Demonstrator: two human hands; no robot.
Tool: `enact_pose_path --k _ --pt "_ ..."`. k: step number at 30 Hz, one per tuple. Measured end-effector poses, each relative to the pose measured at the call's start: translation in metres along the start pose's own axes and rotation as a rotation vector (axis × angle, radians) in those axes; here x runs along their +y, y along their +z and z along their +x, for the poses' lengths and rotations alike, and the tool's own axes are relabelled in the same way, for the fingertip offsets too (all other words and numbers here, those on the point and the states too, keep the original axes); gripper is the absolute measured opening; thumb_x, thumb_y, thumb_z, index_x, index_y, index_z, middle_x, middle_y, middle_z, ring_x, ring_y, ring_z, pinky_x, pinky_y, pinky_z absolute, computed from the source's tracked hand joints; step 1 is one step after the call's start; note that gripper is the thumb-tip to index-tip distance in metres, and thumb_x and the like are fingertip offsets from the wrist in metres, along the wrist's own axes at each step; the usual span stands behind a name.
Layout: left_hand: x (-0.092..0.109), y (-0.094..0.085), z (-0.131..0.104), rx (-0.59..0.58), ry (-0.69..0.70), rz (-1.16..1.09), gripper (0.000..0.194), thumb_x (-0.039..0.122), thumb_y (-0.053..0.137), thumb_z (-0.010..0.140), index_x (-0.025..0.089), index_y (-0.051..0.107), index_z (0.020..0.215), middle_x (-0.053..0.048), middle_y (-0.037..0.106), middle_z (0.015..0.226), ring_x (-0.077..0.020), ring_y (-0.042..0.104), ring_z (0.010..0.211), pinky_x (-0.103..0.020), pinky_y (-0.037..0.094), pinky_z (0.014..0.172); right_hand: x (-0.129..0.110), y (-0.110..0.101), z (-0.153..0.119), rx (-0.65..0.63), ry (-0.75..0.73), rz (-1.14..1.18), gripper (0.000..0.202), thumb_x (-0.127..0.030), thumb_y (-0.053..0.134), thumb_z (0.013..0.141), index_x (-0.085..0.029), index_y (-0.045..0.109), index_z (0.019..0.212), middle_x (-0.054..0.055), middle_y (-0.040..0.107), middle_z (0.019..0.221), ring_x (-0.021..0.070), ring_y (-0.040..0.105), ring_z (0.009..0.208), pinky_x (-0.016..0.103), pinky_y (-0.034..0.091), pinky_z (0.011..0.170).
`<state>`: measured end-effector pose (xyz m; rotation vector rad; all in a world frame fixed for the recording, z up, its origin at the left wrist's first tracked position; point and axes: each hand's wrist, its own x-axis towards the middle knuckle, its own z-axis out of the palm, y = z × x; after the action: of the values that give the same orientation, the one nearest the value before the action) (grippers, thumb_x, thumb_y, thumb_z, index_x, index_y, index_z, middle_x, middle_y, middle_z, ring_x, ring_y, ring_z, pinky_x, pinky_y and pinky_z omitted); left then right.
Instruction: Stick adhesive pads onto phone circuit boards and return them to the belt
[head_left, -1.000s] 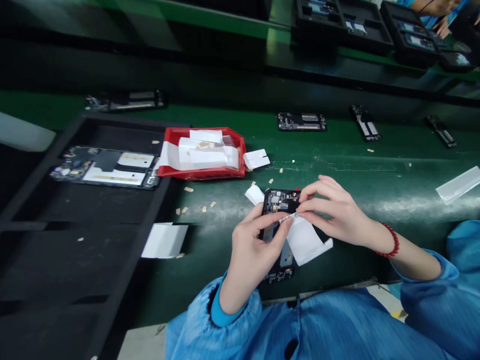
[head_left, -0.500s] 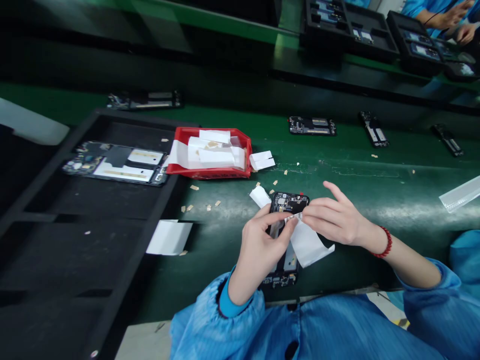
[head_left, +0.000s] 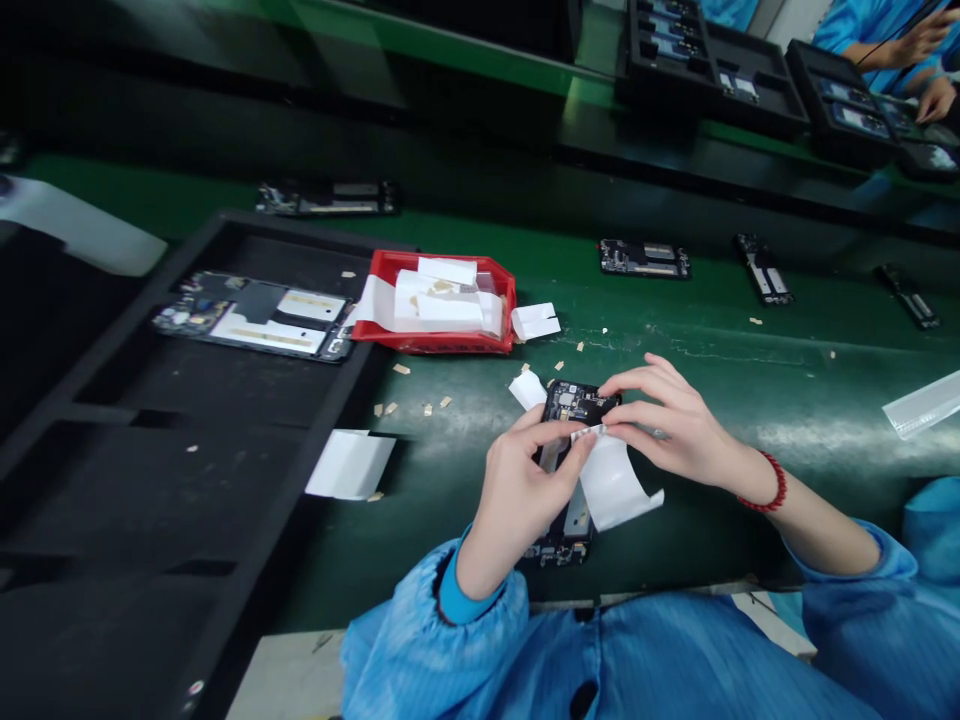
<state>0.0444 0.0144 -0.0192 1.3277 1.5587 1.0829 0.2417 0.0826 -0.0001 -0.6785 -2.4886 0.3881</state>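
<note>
A phone with its inside parts exposed [head_left: 577, 525] lies on the green bench under my hands. My left hand [head_left: 529, 480] pinches the top edge of a curled white paper sheet [head_left: 615, 485] between thumb and index finger, above the phone's middle. At the sheet's upper right corner, my right hand [head_left: 671, 425] has its fingertips closed on the edge. Its index fingertip rests near the phone's upper right corner. Both hands cover part of the phone. A small white paper piece [head_left: 528, 389] lies beside the phone's upper left corner.
A red bin [head_left: 435, 345] holds white papers; tan scraps [head_left: 428, 409] lie around it. On the left, a black tray [head_left: 225, 400] carries another opened phone [head_left: 255, 315]. More opened phones [head_left: 645, 259] line the back. A co-worker's hands [head_left: 934, 60] show at top right.
The view has shifted slightly, so the bench things sit farther right. My right index finger has come down onto the phone's upper corner. My left hand keeps its pinch on the paper sheet.
</note>
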Motion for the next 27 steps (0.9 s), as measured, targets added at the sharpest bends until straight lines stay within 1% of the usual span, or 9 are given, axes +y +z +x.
enact_pose_path --k 5,7,11,15,19,21,23,25,27 --pt "0.004 0.0 -0.005 0.027 0.017 -0.038 0.017 0.033 0.072 0.081 0.019 0.082 0.079 -0.005 0.074 0.086 -0.0162 0.067 0.069 -0.026 0.051 0.061 0.0 0.007 -0.004 0.106 -0.179 -0.19 0.013 -0.01 0.059 0.097 -0.021 0.067 0.095 0.005 0.078 0.104 0.0198 0.071 0.096 0.056 0.045 0.113" --pt "0.005 0.0 -0.006 0.033 0.026 -0.04 0.016 0.032 0.073 0.082 0.019 0.082 0.079 -0.005 0.073 0.084 -0.0155 0.066 0.068 -0.026 0.05 0.06 0.001 0.009 -0.004 0.137 -0.231 -0.217 0.016 -0.01 0.057 0.097 -0.021 0.068 0.096 0.005 0.079 0.102 0.0203 0.071 0.096 0.057 0.046 0.112" --pt "0.006 0.0 -0.006 0.042 0.044 -0.043 0.016 0.031 0.073 0.081 0.019 0.082 0.077 -0.005 0.073 0.082 -0.0153 0.067 0.068 -0.025 0.049 0.059 0.001 0.013 -0.006 0.172 -0.266 -0.216 0.012 -0.012 0.058 0.098 -0.019 0.067 0.097 0.006 0.078 0.102 0.02 0.072 0.097 0.054 0.047 0.112" --pt "0.006 0.0 -0.006 0.051 0.029 -0.023 0.018 0.034 0.072 0.083 0.019 0.081 0.078 -0.004 0.072 0.082 -0.0149 0.066 0.066 -0.025 0.049 0.058 -0.001 0.01 -0.008 0.094 -0.143 -0.142 0.011 -0.014 0.052 0.101 -0.02 0.058 0.096 0.006 0.076 0.102 0.0188 0.07 0.101 0.053 0.044 0.115" --pt "0.001 0.002 -0.004 -0.005 0.008 0.084 0.019 0.035 0.069 0.085 0.021 0.081 0.082 -0.005 0.074 0.089 -0.0185 0.07 0.074 -0.028 0.053 0.066 -0.006 -0.002 -0.005 0.05 -0.006 0.063 0.013 -0.018 0.045 0.104 -0.023 0.051 0.094 0.006 0.072 0.106 0.0172 0.069 0.101 0.052 0.042 0.115" --pt "-0.003 0.002 -0.001 -0.06 -0.001 0.137 0.02 0.04 0.077 0.078 0.022 0.082 0.086 -0.005 0.074 0.09 -0.0211 0.072 0.075 -0.031 0.055 0.069 -0.008 -0.01 0.001 0.049 0.036 0.146 0.013 -0.018 0.045 0.104 -0.023 0.05 0.094 0.007 0.07 0.108 0.0181 0.067 0.102 0.049 0.045 0.11" --pt "-0.006 -0.001 0.001 -0.105 0.003 0.165 0.028 0.045 0.079 0.075 0.023 0.082 0.092 -0.006 0.075 0.095 -0.0236 0.073 0.078 -0.034 0.057 0.073 -0.01 -0.016 0.011 0.029 0.048 0.195 0.012 -0.018 0.045 0.104 -0.023 0.05 0.094 0.009 0.068 0.11 0.0199 0.066 0.104 0.045 0.049 0.103" --pt "-0.008 -0.008 0.001 -0.101 0.044 0.174 0.028 0.044 0.069 0.085 0.024 0.081 0.1 -0.008 0.075 0.107 -0.0255 0.075 0.091 -0.035 0.058 0.079 -0.011 -0.017 0.023 -0.01 0.036 0.189 0.013 -0.017 0.044 0.104 -0.022 0.05 0.095 0.011 0.067 0.112 0.0211 0.064 0.107 0.043 0.05 0.099" --pt "-0.006 -0.017 -0.002 -0.031 0.11 0.174 0.027 0.033 0.056 0.095 0.025 0.078 0.109 -0.008 0.074 0.117 -0.0244 0.074 0.102 -0.032 0.058 0.082 -0.012 -0.015 0.036 -0.04 -0.004 0.158 0.014 -0.015 0.042 0.104 -0.022 0.051 0.095 0.012 0.066 0.114 0.0216 0.063 0.109 0.044 0.048 0.1"
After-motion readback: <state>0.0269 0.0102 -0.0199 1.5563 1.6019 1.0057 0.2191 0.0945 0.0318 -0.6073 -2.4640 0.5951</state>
